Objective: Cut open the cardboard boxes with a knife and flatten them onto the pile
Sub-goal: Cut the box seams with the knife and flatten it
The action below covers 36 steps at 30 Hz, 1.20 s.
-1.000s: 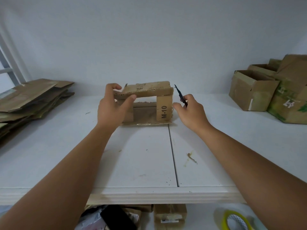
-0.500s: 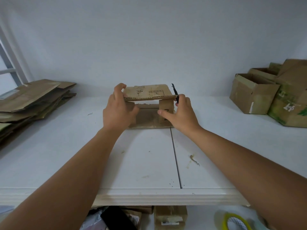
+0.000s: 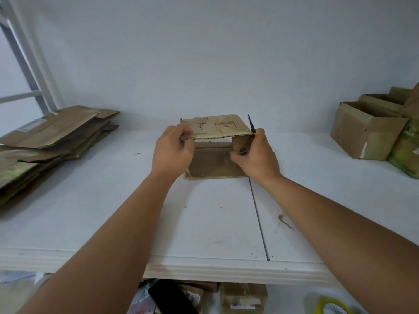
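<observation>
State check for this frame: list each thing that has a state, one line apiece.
Small box: open toward the camera, top panel still raised, not flattened.
Left hand: grips the top panel's left edge.
Right hand: grips the right side flap and the knife, blade pointing up.
Pile: flattened boxes stacked at left.
Boxes at right: still standing, open.

Two bare forearms, no sleeves, left hand (image 3: 173,151), right hand (image 3: 257,155), seemingly no jewellery

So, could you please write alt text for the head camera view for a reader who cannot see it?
Two bare hands hold a small opened cardboard box on a white table; the left hand pinches its top panel, the right hand grips its side flap and a knife. Flattened cardboard lies left, open boxes right.
</observation>
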{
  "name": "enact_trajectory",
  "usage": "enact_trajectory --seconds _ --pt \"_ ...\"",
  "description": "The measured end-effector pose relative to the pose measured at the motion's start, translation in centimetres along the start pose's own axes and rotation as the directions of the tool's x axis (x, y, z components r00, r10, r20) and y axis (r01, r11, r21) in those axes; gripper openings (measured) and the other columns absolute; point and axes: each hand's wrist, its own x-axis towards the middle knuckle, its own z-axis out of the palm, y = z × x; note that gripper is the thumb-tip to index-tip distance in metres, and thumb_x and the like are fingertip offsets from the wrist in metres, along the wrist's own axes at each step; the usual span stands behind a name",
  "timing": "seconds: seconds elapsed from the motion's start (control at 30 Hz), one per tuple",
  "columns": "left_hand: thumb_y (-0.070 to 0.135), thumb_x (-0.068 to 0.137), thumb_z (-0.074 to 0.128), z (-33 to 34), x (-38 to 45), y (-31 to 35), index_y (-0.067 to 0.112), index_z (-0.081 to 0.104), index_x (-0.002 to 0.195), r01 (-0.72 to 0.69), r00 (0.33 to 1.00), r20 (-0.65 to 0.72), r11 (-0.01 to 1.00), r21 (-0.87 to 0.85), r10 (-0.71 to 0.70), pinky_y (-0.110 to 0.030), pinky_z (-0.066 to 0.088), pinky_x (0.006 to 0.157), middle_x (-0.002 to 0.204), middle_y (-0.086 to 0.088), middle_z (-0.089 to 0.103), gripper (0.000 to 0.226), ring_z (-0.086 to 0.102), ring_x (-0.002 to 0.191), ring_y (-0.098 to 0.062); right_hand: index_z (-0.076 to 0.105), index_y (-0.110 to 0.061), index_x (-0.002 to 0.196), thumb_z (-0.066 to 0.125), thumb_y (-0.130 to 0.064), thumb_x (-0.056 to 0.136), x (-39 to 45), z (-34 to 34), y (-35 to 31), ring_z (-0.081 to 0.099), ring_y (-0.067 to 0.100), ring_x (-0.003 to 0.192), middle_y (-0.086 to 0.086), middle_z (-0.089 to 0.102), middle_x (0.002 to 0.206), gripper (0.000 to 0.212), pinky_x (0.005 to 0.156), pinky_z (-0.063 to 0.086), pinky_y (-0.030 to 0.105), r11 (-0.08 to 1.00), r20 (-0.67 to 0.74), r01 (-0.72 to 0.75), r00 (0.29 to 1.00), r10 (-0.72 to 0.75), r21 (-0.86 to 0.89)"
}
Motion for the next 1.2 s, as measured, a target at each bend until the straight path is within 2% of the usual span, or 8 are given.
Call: enact_trajectory --seconds 0.13,0.23,0.37,0.6,0.7,0.8,1.03,1.2 --pt "0.029 0.080 0.046 -0.3 0.3 0.0 0.022 0.069 0.105 0.065 0.998 -0.025 0.998 0.026 -0.064 -0.018 0.042 0.079 0.108 0.007 0.063 0.036 0.056 0.098 -0.011 0.037 -0.026 0.101 0.071 -0.036 0.076 0.0 -1.1 0.7 0.053 0.015 0.069 -0.012 0.053 0.089 0.043 0.053 0.036 0.031 0.996 0.079 0.000 0.997 -0.008 0.091" --pt "0.040 0.081 0.039 -1.0 0.4 0.1 0.027 0.065 0.090 0.186 0.982 -0.047 0.981 0.052 -0.184 -0.030 0.046 0.074 0.090 0.012 0.063 0.031 0.057 0.086 -0.016 0.039 -0.029 0.109 0.069 -0.032 0.079 -0.1 -1.9 1.2 0.060 0.016 0.081 -0.018 0.057 0.101 0.043 0.064 0.047 0.034 0.987 0.168 -0.025 0.986 -0.002 0.156" --pt "0.055 0.082 0.024 -1.7 0.6 0.1 0.023 0.066 0.083 0.357 0.933 -0.104 0.922 0.152 -0.345 -0.031 0.039 0.061 0.078 0.006 0.059 0.052 0.054 0.073 -0.013 0.033 -0.033 0.123 0.070 -0.038 0.081 -0.2 -2.5 1.6 0.057 0.008 0.081 -0.010 0.056 0.116 0.056 0.061 0.041 0.026 0.992 0.329 -0.046 0.944 0.005 0.119" --pt "0.049 0.088 0.042 -1.1 0.3 -0.8 0.025 0.067 0.084 0.358 0.877 0.091 0.768 0.531 -0.471 -0.029 0.038 0.059 0.080 0.000 0.063 0.035 0.057 0.072 -0.019 0.035 -0.048 0.116 0.065 -0.050 0.077 -0.3 -3.6 1.5 0.058 0.003 0.086 -0.024 0.058 0.104 0.048 0.067 0.041 0.024 0.997 0.493 -0.055 0.870 0.018 0.061" --pt "0.056 0.086 0.050 -0.7 0.1 -1.0 0.037 0.064 0.110 0.308 0.848 0.217 0.783 0.541 -0.483 -0.033 0.042 0.076 0.107 0.005 0.058 0.034 0.056 0.103 -0.022 0.045 -0.035 0.111 0.059 -0.038 0.084 0.1 -3.8 1.7 0.058 0.008 0.073 -0.013 0.062 0.092 0.031 0.060 0.041 0.026 0.998 0.419 -0.038 0.908 0.018 0.040" --pt "0.073 0.083 0.051 -0.2 -0.2 -1.2 0.042 0.054 0.129 0.194 0.819 0.324 0.759 0.621 -0.474 -0.045 0.033 0.102 0.132 -0.002 0.040 0.055 0.032 0.132 -0.028 0.052 -0.026 0.108 0.061 -0.027 0.088 0.4 -3.7 2.1 0.058 0.014 0.074 -0.005 0.062 0.090 0.022 0.060 0.043 0.027 0.999 0.371 -0.035 0.929 0.018 0.039" --pt "0.070 0.088 0.049 0.5 -0.2 -1.6 0.029 0.044 0.141 0.169 0.794 0.394 0.791 0.588 -0.463 -0.044 0.025 0.113 0.151 -0.004 0.033 0.067 0.025 0.141 -0.029 0.058 -0.017 0.107 0.067 -0.032 0.091 0.3 -2.9 2.4 0.057 0.015 0.090 -0.004 0.061 0.096 0.023 0.075 0.044 0.027 0.998 0.465 0.055 0.885 -0.035 -0.030" --pt "0.069 0.089 0.046 0.5 -0.2 -1.4 0.042 0.033 0.146 0.172 0.768 0.418 0.784 0.596 -0.486 -0.049 0.026 0.111 0.153 -0.002 0.030 0.065 0.020 0.142 -0.031 0.064 -0.009 0.087 0.063 -0.031 0.092 0.1 -2.8 2.0 0.057 0.021 0.077 -0.005 0.053 0.078 0.023 0.064 0.043 0.029 0.985 0.422 0.118 0.905 -0.055 -0.125"
